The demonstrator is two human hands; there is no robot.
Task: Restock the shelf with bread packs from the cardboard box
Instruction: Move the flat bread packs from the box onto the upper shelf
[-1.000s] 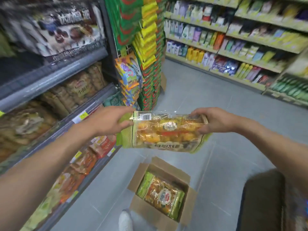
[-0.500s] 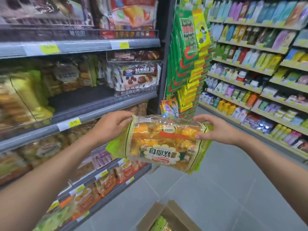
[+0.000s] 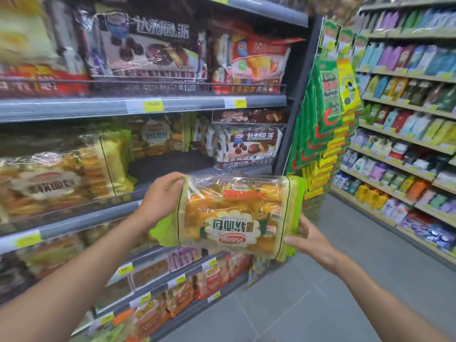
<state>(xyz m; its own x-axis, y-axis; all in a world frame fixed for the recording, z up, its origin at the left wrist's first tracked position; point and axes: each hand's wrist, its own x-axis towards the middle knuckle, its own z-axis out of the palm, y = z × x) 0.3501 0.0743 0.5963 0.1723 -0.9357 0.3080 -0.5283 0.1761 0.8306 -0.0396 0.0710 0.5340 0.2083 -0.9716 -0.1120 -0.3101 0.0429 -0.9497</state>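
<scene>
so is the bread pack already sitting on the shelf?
No, the bread pack is in mid-air in front of the shelf, gripped at its ends by the left hand and right hand.

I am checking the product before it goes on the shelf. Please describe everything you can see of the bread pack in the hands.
The bread pack is a clear, crinkled plastic bag with green ends, full of golden rolls. Its label shows upside down. It lies roughly level, in the air before the shelf gap. The left hand grips its left end; the right hand supports its right end from below.
</scene>
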